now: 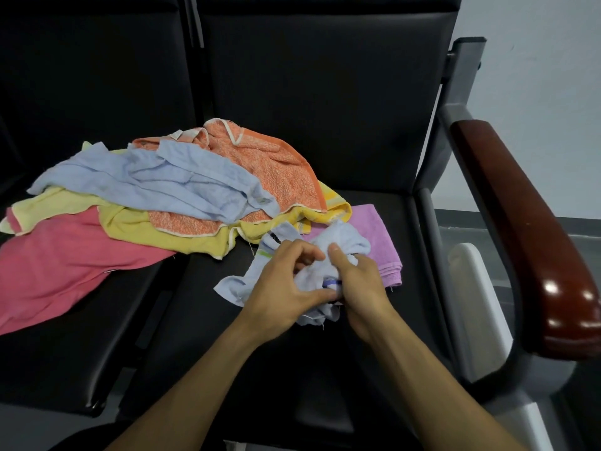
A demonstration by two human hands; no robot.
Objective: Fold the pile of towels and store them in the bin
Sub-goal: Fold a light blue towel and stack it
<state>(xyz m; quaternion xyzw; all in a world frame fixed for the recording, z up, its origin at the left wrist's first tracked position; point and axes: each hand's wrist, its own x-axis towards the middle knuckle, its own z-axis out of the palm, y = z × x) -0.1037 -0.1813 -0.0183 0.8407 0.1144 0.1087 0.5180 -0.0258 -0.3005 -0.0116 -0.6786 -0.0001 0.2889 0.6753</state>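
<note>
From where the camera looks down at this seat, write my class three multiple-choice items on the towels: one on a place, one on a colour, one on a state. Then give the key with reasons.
1. Where does the purple towel lie?
A. on the wooden armrest
B. on the black seat, right of the pile
C. on the floor

2. Which colour is the towel on the pile's lower left?
A. pink
B. green
C. white

3. What state is the light blue towel in?
A. folded flat
B. hanging from the backrest
C. crumpled

Key: B, it lies flat on the seat beside the pile; A, the pink towel spreads there; C, the left hand and right hand both grip it, bunched up.
</note>
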